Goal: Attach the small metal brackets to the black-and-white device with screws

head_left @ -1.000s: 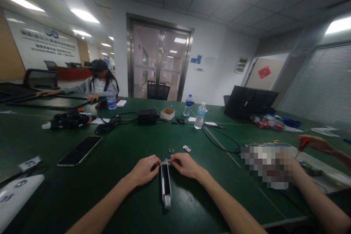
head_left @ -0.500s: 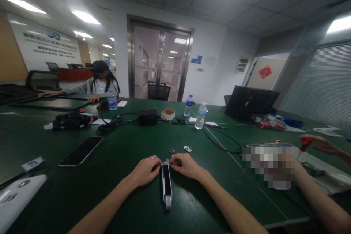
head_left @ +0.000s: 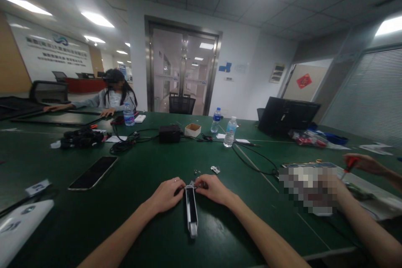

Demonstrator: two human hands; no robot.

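Note:
A long, narrow white-framed device (head_left: pixel 196 213) with a dark middle lies on the green table, pointing toward me. My left hand (head_left: pixel 168 194) pinches its far end from the left, fingertips pressed at the corner. At the right corner of the same end, the curled thumb and fingers of my right hand (head_left: pixel 214 189) close on it. Whatever small part may lie between the fingertips is hidden. Just beyond my hands lie several tiny metal pieces (head_left: pixel 197 172) and a small white part with holes (head_left: pixel 215 169).
A phone (head_left: pixel 93 173) lies to the left, near a white panel (head_left: pixel 28 222). Ahead stand water bottles (head_left: pixel 230 133), a small open box (head_left: pixel 192 130), a black adapter (head_left: pixel 169 133) and cables. A co-worker's hand (head_left: pixel 366 162) holds a red screwdriver (head_left: pixel 351 164) at right; another person sits far left.
Almost nothing differs. Both my hands stay at the far end of the device, and the view has shifted very slightly.

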